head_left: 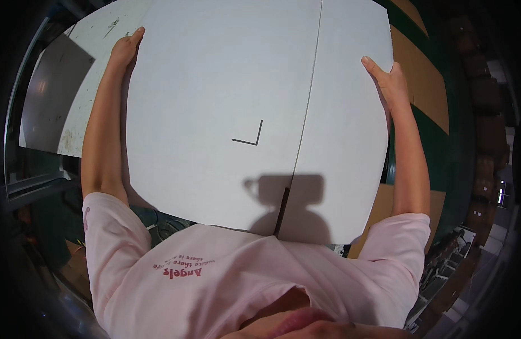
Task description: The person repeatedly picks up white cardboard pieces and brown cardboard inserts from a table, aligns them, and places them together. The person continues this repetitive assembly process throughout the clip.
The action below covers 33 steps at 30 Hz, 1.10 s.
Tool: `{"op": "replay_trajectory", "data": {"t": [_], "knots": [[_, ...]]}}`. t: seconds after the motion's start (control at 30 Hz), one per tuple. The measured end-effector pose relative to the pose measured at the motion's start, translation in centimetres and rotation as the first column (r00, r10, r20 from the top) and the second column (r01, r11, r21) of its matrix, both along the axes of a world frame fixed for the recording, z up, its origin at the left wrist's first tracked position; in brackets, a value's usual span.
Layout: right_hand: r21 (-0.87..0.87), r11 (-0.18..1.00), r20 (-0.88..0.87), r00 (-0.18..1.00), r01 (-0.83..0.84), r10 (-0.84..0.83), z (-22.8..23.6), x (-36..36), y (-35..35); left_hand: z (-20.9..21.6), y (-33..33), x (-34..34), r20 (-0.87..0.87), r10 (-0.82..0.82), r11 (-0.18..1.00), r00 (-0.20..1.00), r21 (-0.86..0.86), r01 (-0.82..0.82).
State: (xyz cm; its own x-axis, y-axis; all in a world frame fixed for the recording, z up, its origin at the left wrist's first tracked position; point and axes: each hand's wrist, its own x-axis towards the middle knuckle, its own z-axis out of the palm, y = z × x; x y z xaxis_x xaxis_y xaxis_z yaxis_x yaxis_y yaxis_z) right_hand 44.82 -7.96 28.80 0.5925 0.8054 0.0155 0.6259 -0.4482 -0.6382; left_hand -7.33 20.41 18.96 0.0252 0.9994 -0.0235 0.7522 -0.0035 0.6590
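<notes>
A large white cardboard sheet point(209, 101) spans the middle of the head view, its near edge close to my chest. A crease runs lengthwise right of its middle and ends in a dark slot at the near edge. A black L-shaped mark sits left of the crease. My left hand point(128, 50) grips the far part of the left edge, thumb on top. On the right edge my right hand point(390, 83) is closed too, its thumb lying over the face. The fingers beneath the sheet are hidden. A shadow falls across the near part.
At the left is a white, stained tabletop point(105, 42) with a grey patch point(54, 93) across it. Brown cardboard point(421, 82) lies to the right over a green surface point(461, 150). More brown cardboard point(432, 206) shows beside my right elbow.
</notes>
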Motion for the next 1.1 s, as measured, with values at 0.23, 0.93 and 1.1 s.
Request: {"op": "replay_trajectory", "data": {"t": [0.23, 0.93, 1.1], "knots": [[-0.054, 0.997, 0.171, 0.984, 0.054, -0.044, 0.1, 0.0, -0.2, 0.0, 0.0, 0.8, -0.287, 0.038, 0.998, 0.957, 0.066, -0.020], [0.019, 0.999, 0.064, 0.998, 0.026, -0.027, -0.5, 0.7, -1.7, 7.3, -38.8, 11.7, -0.159, -0.960, 0.180, 0.232, 0.286, 0.941], [0.141, 0.990, -0.176, 0.984, 0.029, -0.004, -1.0, -0.7, -2.3, 6.3, -39.2, 12.9, -0.329, -0.908, 0.130, 0.259, 0.367, 0.921]]}}
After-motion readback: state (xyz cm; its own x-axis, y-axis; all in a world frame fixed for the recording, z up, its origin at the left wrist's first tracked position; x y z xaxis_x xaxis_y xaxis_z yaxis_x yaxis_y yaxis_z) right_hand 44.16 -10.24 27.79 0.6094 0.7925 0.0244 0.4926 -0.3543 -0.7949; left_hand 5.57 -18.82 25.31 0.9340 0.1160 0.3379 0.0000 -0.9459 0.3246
